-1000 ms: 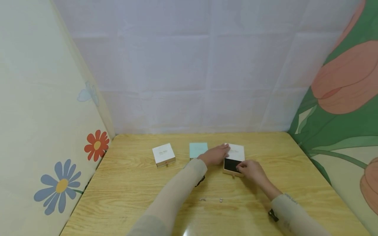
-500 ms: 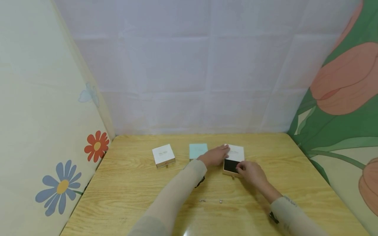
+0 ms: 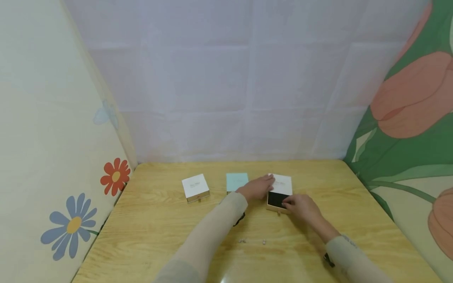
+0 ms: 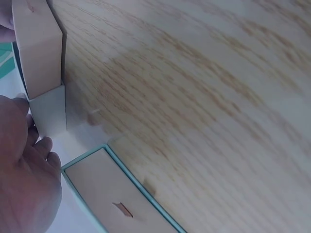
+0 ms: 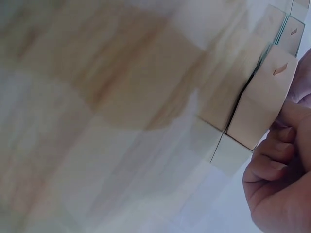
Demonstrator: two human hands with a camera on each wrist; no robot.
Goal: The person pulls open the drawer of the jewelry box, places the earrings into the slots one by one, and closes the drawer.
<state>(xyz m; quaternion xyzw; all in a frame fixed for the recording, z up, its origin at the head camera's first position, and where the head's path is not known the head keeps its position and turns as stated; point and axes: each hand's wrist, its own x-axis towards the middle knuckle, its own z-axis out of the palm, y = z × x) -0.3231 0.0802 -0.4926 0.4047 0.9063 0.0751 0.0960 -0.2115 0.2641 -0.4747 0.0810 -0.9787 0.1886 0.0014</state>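
A white drawer box [image 3: 282, 184] on the right of the table has its drawer [image 3: 278, 199] pulled out toward me, showing a black lining. My left hand [image 3: 257, 186] holds the box's white sleeve at its left side, fingertips on its top and side. Over the drawer's right part, my right hand [image 3: 302, 207] has thumb and forefinger pinched together at the lining. A tiny pale piece shows at those fingertips; its kind is too small to tell. The right wrist view shows the other fingers of the right hand [image 5: 282, 179] curled beside the drawer front [image 5: 262, 99].
A teal box [image 3: 237, 180] stands left of the open one, partly behind my left hand. Farther left is another white box [image 3: 196, 186], shut. Two small silvery pieces, one [image 3: 242, 241] left of the other [image 3: 264, 242], lie on the wooden table [image 3: 148, 236] nearer me.
Both hands stay almost where they were, the left on the box and the right at the drawer. Right fingertips shift only slightly over the lining. The head view tilts a little.
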